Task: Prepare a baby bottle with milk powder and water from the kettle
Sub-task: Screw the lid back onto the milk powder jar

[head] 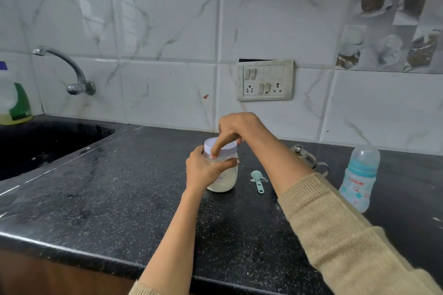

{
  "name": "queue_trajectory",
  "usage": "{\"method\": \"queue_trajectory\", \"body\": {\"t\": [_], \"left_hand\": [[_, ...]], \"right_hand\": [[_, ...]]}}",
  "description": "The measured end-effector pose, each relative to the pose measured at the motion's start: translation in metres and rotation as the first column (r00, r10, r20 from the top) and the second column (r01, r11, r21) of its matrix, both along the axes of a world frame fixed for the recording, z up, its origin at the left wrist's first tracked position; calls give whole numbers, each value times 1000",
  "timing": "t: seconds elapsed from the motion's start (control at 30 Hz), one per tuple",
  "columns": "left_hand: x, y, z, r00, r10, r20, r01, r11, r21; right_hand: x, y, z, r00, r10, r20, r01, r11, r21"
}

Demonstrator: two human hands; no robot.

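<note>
A: Starting far left, a detergent bottle (13, 98) with a green label stands at the sink (48, 141) edge, print too small to read. A curved tap (69, 72) juts from the marble-look wall tiles.

B: Black speckled counter (119, 199) all the way across. Centre stage, the left hand (203, 170) is wrapped around a clear jar (225, 175) holding pale milk powder in its lower part. There is faint writing on the glass, unreadable.

A: And the right hand (236, 132) comes over the top, fingers pinching the rim of the white lid (221, 147), which sits on the jar.

B: Just right of the jar, a teal scoop (258, 181) lies flat with spilled powder near its bowl. A switch panel (265, 80) sits on the wall above.

A: Behind the right forearm, a steel kettle (304, 154) peeks out, mostly hidden. Far right, the baby bottle (359, 179) stands upright, capped, blue collar, "LuvLap" in red. Contents, cannot tell.
</note>
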State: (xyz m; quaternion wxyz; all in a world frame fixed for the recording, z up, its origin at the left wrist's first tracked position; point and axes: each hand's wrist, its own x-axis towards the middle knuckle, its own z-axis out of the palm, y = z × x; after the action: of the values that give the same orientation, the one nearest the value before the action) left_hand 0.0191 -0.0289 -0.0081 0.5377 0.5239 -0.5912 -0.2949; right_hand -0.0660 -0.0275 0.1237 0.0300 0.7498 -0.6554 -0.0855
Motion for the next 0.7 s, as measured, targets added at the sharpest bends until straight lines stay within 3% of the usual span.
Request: {"method": "queue_trajectory", "body": {"t": [0.13,0.3,0.5,0.7], "left_hand": [[0,-1,-2,1000,1,9,-1,1000,-4],[-1,-1,-1,1000,-3,12,2,1000,6],[-2,-4,-3,999,30,31,-30,1000,1],[-3,-2,-2,998,48,36,-48,999,1]], "right_hand": [[-1,2,1,999,-48,-7,47,999,-23],[-3,-4,-11,996,34,87,-35,999,11],[-6,-6,-30,979,41,198,-1,981,-196],[-4,-4,-35,961,30,273,38,970,-239]]}}
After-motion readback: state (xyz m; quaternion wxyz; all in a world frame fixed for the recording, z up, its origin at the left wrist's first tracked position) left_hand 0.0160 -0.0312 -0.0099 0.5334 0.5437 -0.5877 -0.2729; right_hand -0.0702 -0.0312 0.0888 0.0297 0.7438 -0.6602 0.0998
